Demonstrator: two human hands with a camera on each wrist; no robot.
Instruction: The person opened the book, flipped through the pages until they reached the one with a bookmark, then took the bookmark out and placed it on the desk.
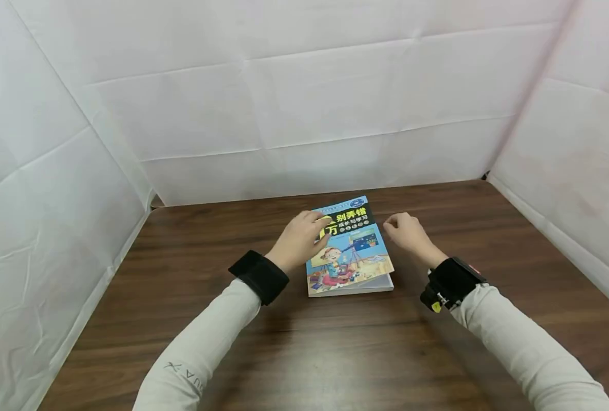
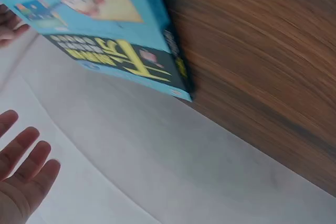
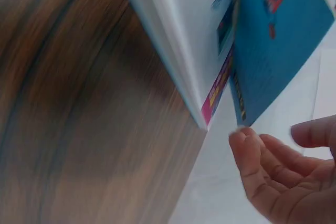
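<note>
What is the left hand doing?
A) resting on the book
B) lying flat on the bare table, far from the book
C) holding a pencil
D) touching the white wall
A: the left hand lies on the book, over its left side near the title.

Blue illustrated book (image 1: 349,250) flat on table, cover slightly lifted at rt edge.

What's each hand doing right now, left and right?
Left hand: open, fingers resting on the book cover.
Right hand: loosely curled beside the book's right edge, holding nothing; the cover looks slightly lifted.
</note>
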